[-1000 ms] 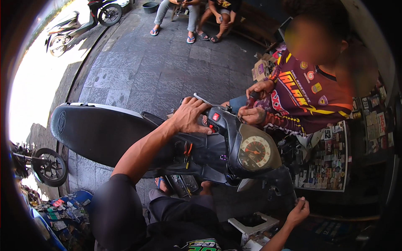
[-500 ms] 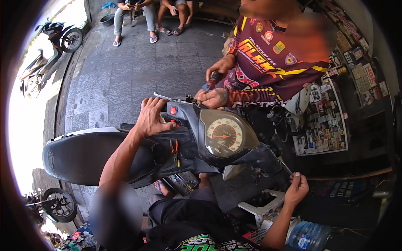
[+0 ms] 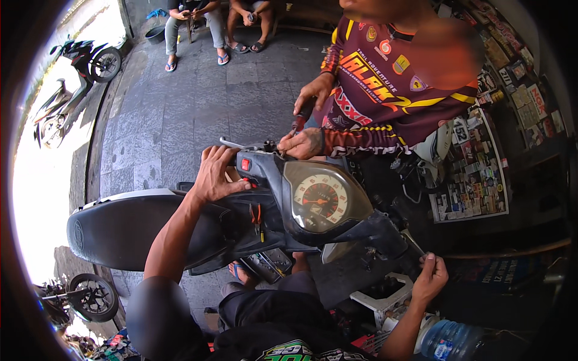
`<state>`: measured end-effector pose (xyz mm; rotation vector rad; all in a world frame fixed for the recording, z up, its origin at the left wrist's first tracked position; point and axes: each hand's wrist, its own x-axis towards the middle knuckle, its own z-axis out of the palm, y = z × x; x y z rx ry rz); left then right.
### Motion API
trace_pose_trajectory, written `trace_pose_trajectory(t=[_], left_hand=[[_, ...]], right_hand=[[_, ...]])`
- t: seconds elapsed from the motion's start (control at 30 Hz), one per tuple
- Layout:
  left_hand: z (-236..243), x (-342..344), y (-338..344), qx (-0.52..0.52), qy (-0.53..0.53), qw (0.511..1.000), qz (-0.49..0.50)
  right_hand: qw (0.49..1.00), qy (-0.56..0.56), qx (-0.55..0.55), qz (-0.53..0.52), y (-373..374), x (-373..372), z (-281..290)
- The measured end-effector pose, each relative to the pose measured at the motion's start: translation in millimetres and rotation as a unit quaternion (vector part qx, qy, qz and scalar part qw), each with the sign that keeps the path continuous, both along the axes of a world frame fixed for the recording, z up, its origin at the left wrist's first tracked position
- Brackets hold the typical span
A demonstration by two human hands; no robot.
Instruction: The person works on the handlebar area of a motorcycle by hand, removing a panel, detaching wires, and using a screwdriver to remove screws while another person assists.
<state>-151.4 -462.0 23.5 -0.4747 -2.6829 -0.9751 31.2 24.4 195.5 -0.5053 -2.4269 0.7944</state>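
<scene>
A dark scooter (image 3: pixel 328 237) stands across in front of me, its round speedometer (image 3: pixel 318 200) facing up. My left hand (image 3: pixel 215 174) is wrapped round the handlebar's end, thumb at a red switch (image 3: pixel 250 182). On the other handlebar end, my right hand (image 3: pixel 431 278) pinches the tip of a slim silver lever (image 3: pixel 413 242). Across the scooter, a co-worker's hand (image 3: pixel 315 95) grips a screwdriver-like tool with a dark red handle (image 3: pixel 299 123). That person's other hand (image 3: pixel 301 144) is at the lever mount; the tool's tip is hidden there.
Orange-handled pliers (image 3: pixel 256 218) lie between seat (image 3: pixel 147 231) and handlebar. Below are a tray of parts (image 3: pixel 269 265), a white frame-like stand (image 3: pixel 382 301) and a blue water jug (image 3: pixel 448 342). Two people sit at the back. Other motorbikes (image 3: pixel 78 78) stand at left.
The view has shifted slightly. The co-worker's tool has tilted more upright at the lever mount. Both my hands keep their places on the handlebar and lever.
</scene>
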Motion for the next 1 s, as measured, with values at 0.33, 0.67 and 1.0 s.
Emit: trace_pose_trajectory(t=[0.33, 0.67, 1.0], left_hand=[[-1, -3, 7, -0.031, 0.012, 0.999, -0.002], [20, -9, 14, 0.025, -0.081, 0.996, -0.017], [7, -8, 10, 0.015, -0.137, 0.989, 0.055]], right_hand=[[1.0, -0.011, 0.02, 0.019, 10, 4, 1], [0.993, -0.096, -0.059, 0.037, 10, 12, 15], [0.897, -0.341, -0.214, 0.182, 35, -20, 61]])
